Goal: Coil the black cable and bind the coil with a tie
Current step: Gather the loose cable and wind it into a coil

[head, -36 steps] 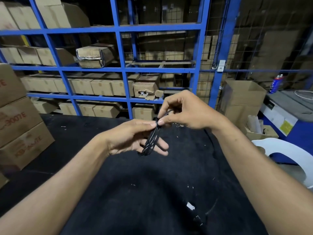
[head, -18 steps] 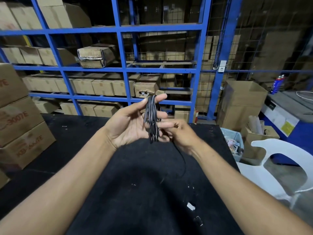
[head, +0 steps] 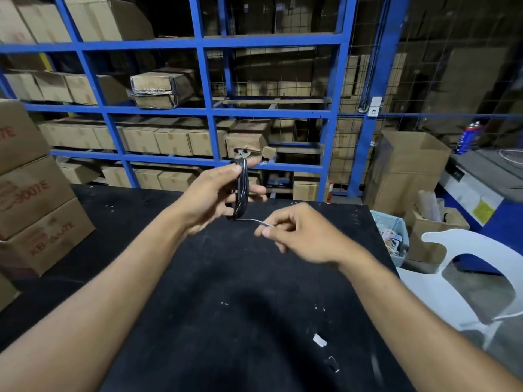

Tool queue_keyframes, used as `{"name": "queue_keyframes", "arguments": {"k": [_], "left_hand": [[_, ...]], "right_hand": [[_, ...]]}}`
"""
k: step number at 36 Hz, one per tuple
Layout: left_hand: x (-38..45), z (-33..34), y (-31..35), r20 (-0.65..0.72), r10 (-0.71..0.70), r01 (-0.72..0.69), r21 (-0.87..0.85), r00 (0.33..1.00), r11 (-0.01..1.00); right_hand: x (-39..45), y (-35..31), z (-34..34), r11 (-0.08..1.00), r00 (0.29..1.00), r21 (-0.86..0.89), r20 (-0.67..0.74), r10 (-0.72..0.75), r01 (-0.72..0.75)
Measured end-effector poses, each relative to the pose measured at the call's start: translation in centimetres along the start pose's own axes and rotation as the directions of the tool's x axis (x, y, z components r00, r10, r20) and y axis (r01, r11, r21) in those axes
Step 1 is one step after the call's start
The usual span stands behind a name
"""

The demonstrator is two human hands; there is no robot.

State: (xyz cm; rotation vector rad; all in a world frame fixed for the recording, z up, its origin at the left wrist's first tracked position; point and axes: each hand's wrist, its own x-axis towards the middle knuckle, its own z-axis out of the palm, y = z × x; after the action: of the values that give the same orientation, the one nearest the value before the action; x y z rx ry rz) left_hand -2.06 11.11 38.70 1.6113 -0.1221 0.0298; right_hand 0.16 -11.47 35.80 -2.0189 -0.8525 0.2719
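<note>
Now our left hand [head: 210, 198] clamps the coiled black cable [head: 242, 190] upright. Our right hand [head: 297, 233] has dropped below that grip, pinching the loose tail [head: 253, 220] taut, ready for binding.

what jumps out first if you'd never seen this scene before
At centre, the left hand holds an upright black cable coil above the black table, while the right hand pinches a thin strand running sideways from the coil's lower end. Behind them stands a blue rack full of cardboard boxes, with a white plastic chair at the right edge.
</note>
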Motion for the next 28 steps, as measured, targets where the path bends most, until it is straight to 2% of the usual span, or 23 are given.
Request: {"name": "queue_keyframes", "arguments": {"k": [3, 5, 9, 13, 16, 20, 23, 26, 28], "left_hand": [[-0.3, -0.1, -0.4, 0.070, -0.081, 0.076, 0.072, 0.994, 0.994], [-0.6, 0.2, -0.5, 0.130, -0.141, 0.131, 0.081, 0.981, 0.988], [-1.2, 1.0, -0.4, 0.286, -0.221, 0.195, 0.116, 0.932, 0.974], [-1.5, 1.5, -0.1, 0.455, -0.277, 0.261, 0.099, 0.846, 0.960], [-1.8, 1.5, 0.2, 0.570, -0.263, 0.291, 0.044, 0.778, 0.956], [-2.2, 1.2, 0.2, 0.656, -0.179, 0.350, -0.139, 0.733, 0.927], [-2.2, 1.2, -0.3, 0.664, -0.072, 0.345, -0.291, 0.745, 0.892], [-1.8, 1.4, -0.3, 0.645, 0.022, 0.325, -0.413, 0.764, 0.851], [-1.4, 1.5, -0.3, 0.606, 0.054, 0.298, -0.465, 0.794, 0.834]], "right_hand": [[0.2, -1.6, -2.3, 0.966, 0.997, -0.248, -0.001, -0.073, 0.070], [0.4, -2.5, -3.8, 0.930, 0.993, -0.352, 0.003, -0.116, 0.109], [0.9, -4.0, -6.1, 0.899, 0.981, -0.395, 0.032, -0.193, 0.190], [1.9, -4.2, -7.4, 0.886, 0.958, -0.369, 0.040, -0.286, 0.280], [2.6, -3.1, -8.3, 0.921, 0.943, -0.206, 0.046, -0.330, 0.332], [3.4, -0.9, -8.2, 0.939, 0.939, 0.026, -0.027, -0.342, 0.343], [3.6, 1.3, -6.7, 0.942, 0.951, 0.139, -0.092, -0.296, 0.307], [3.6, 3.5, -3.9, 0.926, 0.971, 0.308, -0.167, -0.172, 0.217], [3.3, 4.5, -1.7, 0.903, 0.982, 0.401, -0.168, -0.092, 0.153]]}}
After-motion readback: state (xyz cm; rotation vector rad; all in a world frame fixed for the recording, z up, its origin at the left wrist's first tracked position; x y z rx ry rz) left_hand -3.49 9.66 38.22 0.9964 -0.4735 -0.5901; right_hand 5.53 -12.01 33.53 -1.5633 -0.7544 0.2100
